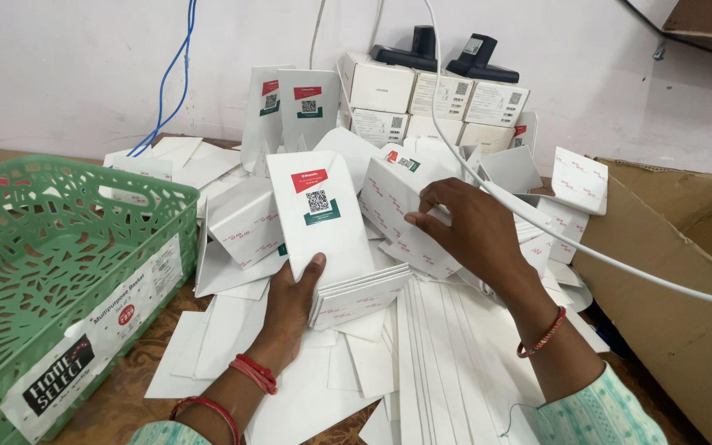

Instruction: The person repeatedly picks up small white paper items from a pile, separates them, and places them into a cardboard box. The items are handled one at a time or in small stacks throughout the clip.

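Note:
My left hand (290, 301) holds a stack of flat white cardboard sleeves (327, 231) upright, thumb on the front one, which carries a red label and a square code patch. My right hand (471, 231) reaches into the loose pile of white flattened cartons (397, 202) just right of the stack, fingers curled on the edge of one piece. Red thread bands circle both wrists. More flat white card pieces (447, 354) lie fanned under my forearms.
A green lattice plastic basket (59, 247) stands at the left. Closed white boxes (430, 99) are stacked against the wall with two black chargers on top. A white cable (603, 259) crosses over my right arm. A brown cardboard box (686, 272) sits at the right.

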